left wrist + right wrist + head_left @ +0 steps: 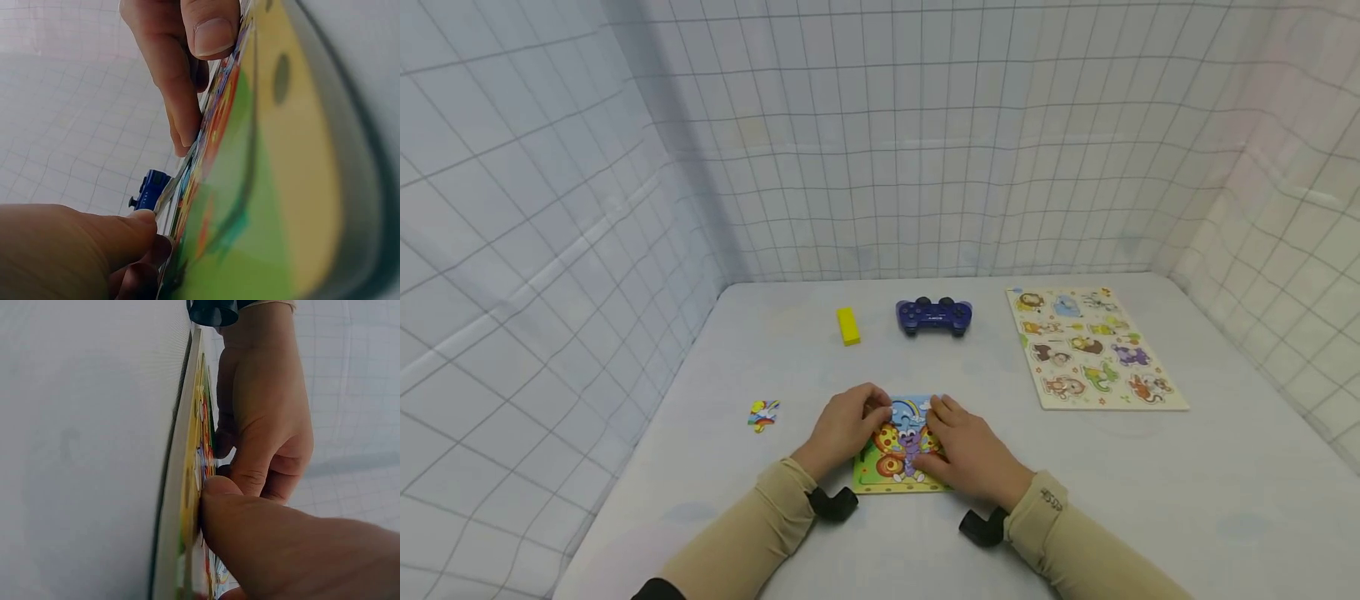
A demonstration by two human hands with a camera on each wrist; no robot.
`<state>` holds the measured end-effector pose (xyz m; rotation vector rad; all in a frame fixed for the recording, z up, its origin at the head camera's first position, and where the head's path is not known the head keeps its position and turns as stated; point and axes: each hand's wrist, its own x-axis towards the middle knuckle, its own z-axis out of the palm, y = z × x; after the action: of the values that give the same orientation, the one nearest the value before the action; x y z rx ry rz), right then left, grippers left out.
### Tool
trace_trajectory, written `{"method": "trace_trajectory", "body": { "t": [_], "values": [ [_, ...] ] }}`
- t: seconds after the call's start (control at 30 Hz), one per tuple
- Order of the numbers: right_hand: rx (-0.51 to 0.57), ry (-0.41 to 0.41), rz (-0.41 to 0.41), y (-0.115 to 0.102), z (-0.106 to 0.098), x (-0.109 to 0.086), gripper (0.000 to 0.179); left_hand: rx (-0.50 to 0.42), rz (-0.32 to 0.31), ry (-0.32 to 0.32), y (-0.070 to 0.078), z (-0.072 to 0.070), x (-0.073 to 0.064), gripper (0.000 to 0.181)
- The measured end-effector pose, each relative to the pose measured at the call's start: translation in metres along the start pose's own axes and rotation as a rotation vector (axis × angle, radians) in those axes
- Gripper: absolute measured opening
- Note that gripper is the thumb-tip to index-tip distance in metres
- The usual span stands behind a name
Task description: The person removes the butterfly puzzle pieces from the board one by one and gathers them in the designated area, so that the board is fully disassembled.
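Observation:
A square butterfly jigsaw puzzle [870, 475] with a yellow-green border lies on the table between both hands. My left hand [850, 423] is at its upper left, pinching a thin puzzle piece [167, 192] between thumb and curled fingers. That piece's edge stands slightly raised from the board in the left wrist view. My right hand [973, 454] rests over the puzzle's right side, thumb [222, 490] pressed on the picture and the other fingers extended to the upper right corner. A loose rainbow-patterned puzzle piece [763, 414] lies to the left of the board.
Behind the puzzle are a yellow block [848, 326] and a dark blue game controller [934, 316]. An animal picture board [1090, 350] lies at the right. White grid-lined cloth walls [925, 167] enclose the white table [1120, 467] at the back and sides.

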<state>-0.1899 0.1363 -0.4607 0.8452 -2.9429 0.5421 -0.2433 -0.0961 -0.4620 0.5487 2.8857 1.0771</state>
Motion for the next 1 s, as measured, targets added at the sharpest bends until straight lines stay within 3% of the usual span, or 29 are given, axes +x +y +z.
{"method": "trace_trajectory", "body": {
  "t": [0.27,0.4,0.67,1.0],
  "values": [
    [-0.016,0.000,0.004,0.001,0.001,0.001,0.080,-0.070,0.021,0.027,-0.001,-0.002,0.000,0.007],
    [-0.001,-0.005,0.008,0.002,0.001,0.001,0.080,-0.134,0.004,0.030,-0.005,-0.010,-0.001,0.006],
    [0.005,-0.015,0.006,0.002,0.001,0.000,0.080,-0.188,-0.051,0.100,-0.019,-0.048,-0.010,0.011],
    [0.014,-0.012,-0.003,0.001,0.000,-0.002,0.080,-0.173,-0.116,0.139,-0.056,-0.093,-0.030,0.020]
  ]
}}
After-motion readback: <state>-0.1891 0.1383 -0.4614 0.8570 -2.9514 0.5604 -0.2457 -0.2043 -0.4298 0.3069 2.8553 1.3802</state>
